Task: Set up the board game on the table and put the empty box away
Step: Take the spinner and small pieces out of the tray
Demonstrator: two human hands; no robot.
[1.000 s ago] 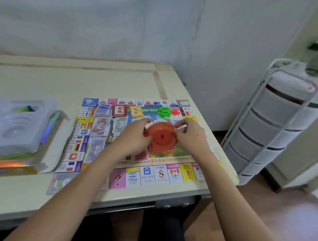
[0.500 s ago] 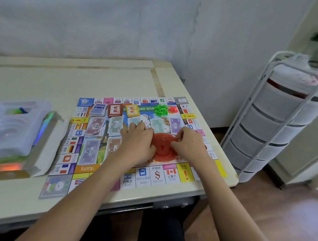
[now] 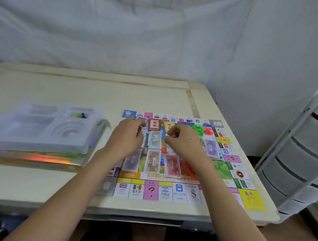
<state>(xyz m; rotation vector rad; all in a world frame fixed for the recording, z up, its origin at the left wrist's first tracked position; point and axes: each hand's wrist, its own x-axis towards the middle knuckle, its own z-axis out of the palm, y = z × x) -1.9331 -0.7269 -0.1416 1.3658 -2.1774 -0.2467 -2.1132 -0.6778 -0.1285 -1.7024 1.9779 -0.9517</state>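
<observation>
The game board [image 3: 151,190] lies flat on the right half of the table [image 3: 79,93]. Banknote stacks [image 3: 153,160] and a brown card deck [image 3: 154,124] lie on its middle. A red disc [image 3: 187,168] rests on the board, partly hidden under my right forearm. My left hand [image 3: 127,136] hovers over the board's upper left with bent fingers and holds nothing that I can see. My right hand [image 3: 183,142] hovers beside it, fingers curled in, nothing visible in it. The game box [image 3: 33,161] lies at left with a clear plastic insert [image 3: 37,128] on top.
Green pieces [image 3: 197,128] and red pieces [image 3: 207,131] lie in piles near the board's far right corner. A few coloured pieces [image 3: 79,115] sit in a pocket of the insert. A white drawer cart [image 3: 306,154] stands right of the table. A draped sheet hangs behind.
Both hands lowered the red disc onto the board, let go of it and moved up toward the far side of the board. The view tilted up and left.
</observation>
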